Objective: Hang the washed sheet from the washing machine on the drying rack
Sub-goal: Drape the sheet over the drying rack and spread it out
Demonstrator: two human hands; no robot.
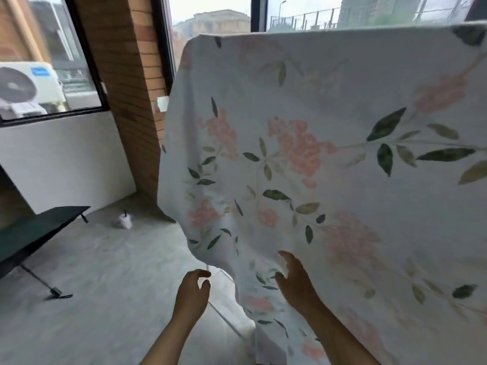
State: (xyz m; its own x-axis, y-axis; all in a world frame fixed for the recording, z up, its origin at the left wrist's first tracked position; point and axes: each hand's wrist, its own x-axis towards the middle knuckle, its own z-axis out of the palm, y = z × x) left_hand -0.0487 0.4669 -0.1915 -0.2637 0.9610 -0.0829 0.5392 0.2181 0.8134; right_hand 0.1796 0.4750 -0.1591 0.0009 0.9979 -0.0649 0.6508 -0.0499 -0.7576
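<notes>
A white sheet (329, 159) printed with pink flowers and green leaves hangs draped over the drying rack, whose top bar is hidden under the cloth. A thin rack leg (226, 320) shows below the sheet's left corner. My left hand (192, 291) hovers just left of the sheet's lower edge, fingers loosely curled, holding nothing. My right hand (295, 280) lies in front of the sheet's lower part with fingers spread, at or near the cloth. The washing machine is out of view.
An open dark umbrella (34, 238) lies on the concrete floor at the left. A small white cup (123, 221) stands near the brick pillar (126, 83). Windows run behind, with an air-conditioner unit (26, 88) outside.
</notes>
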